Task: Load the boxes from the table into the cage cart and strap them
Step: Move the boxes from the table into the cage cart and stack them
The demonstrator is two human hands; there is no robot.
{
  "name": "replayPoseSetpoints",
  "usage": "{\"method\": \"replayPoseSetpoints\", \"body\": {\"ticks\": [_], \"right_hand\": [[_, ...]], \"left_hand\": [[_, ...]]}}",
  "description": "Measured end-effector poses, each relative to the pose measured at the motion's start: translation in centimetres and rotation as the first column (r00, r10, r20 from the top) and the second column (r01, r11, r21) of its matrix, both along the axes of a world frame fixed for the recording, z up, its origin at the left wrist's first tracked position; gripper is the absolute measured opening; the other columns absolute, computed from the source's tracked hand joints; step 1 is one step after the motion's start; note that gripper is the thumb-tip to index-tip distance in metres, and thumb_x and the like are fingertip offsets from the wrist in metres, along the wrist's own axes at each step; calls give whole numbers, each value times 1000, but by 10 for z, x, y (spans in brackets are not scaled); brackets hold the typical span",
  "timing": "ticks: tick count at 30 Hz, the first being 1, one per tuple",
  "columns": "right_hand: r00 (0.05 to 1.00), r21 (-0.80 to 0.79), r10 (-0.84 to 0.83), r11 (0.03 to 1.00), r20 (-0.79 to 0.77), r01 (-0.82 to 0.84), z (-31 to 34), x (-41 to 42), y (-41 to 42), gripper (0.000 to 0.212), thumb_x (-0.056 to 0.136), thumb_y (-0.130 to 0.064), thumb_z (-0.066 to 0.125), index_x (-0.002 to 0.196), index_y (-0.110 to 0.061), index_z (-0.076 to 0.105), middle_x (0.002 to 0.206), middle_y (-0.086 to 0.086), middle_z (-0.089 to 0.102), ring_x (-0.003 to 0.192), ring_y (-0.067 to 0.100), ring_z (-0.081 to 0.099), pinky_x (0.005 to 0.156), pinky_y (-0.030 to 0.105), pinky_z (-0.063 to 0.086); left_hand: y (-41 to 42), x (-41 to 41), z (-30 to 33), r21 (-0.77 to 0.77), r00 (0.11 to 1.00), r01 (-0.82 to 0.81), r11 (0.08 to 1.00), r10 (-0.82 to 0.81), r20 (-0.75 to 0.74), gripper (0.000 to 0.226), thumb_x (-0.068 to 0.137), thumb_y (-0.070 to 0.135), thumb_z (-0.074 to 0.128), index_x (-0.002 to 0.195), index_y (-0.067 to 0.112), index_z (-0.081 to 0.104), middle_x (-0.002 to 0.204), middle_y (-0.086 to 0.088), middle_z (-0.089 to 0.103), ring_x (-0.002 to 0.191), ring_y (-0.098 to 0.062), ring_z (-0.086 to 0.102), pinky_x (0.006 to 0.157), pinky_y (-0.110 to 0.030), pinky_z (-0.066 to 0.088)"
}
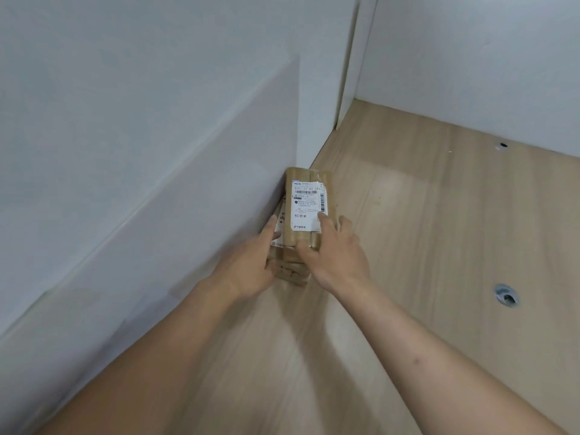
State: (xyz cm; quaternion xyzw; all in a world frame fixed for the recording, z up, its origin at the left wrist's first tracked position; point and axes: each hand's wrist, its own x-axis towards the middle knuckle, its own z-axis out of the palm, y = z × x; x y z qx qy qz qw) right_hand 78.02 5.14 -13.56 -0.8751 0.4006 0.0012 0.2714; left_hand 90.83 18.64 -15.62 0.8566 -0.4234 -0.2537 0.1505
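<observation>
A white panel [150,196] fills the left side and slants down to the lower left; a 2nd white wall [470,58] closes the back right. Between them lies a light wood surface [423,230], w/ two small round metal holes [506,296] on its right part.

The box [309,208], brown cardboard w/ a white shipping label [309,204], sits on the surface just beside the white panel, near the corner. Its long axis runs away from the camera, the far end toward the corner. Under it there is more cardboard [290,271], but I cannot tell if this is a 2nd box or not.

Both forearms come in from the bottom edge and meet at the box. The left hand [251,265] holds the near left side, fingers curled under the edge. The right hand [337,255] grips the near right side, thumb on the front and one finger lying on the label.
</observation>
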Motion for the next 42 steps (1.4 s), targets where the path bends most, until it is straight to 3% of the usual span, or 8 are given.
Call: {"method": "replayPoseSetpoints", "body": {"ticks": [3,6,13,19,27,30,35,42], "right_hand": [[997,-12,-82,997,12,82,-4,17,-1,97,83,-81,53,162,-32,22,168,17,13,150,40,23,118,50,29],[995,-15,-102,995,-19,102,-13,35,1,117,70,-93,56,163,-34,15,168,17,5,152,42,15,120,53,25],[988,63,-149,986,-47,152,-23,33,-12,110,75,-69,71,162,-39,10,166,17,6,134,42,41,108,48,42],[959,14,-276,961,-64,277,-27,-6,-36,104,67,-69,66,157,-49,19,147,13,26,120,39,46,102,49,48],[915,-3,-401,916,-53,401,-41,-51,-59,105,61,-67,66,156,-51,22,130,10,30,108,37,50,93,40,50],[909,14,-416,909,-42,417,-46,-65,-62,105,61,-68,66,156,-52,23,127,7,30,103,35,55,92,38,52],[907,29,-419,907,-36,420,-52,-84,-54,104,60,-66,66,155,-53,25,124,4,29,99,31,54,89,40,56],[906,13,-423,906,-36,423,-37,-106,-46,102,62,-66,67,155,-52,27,131,5,31,104,31,54,89,38,53]], "left_hand": [[-1,3,-7,-17,1000,0,1000,0,19,78,88,11,53,159,26,26,143,1,56,126,-28,58,96,-45,53],[-4,7,-18,36,999,-14,999,12,35,62,86,5,55,145,22,44,139,1,54,125,-25,56,97,-45,52],[-21,10,-35,115,996,-3,993,-7,93,42,87,10,57,128,14,52,132,-4,49,122,-29,55,95,-47,52],[-54,0,-37,119,992,1,993,-15,123,70,88,45,68,149,21,43,158,-6,33,139,-31,44,107,-43,47],[-88,-11,-51,251,931,-206,946,111,348,116,59,99,55,158,47,24,150,-16,32,133,-41,37,111,-48,33],[-95,-18,-55,279,924,-223,934,111,367,120,56,101,55,159,55,13,146,-18,28,130,-41,35,109,-48,31],[-98,-28,-62,279,948,-261,924,190,256,122,53,96,61,155,65,2,145,-24,31,130,-42,43,112,-47,30],[-88,-59,-39,241,963,-246,939,210,166,117,61,87,70,158,60,10,139,-17,36,128,-39,44,106,-43,42]]}}
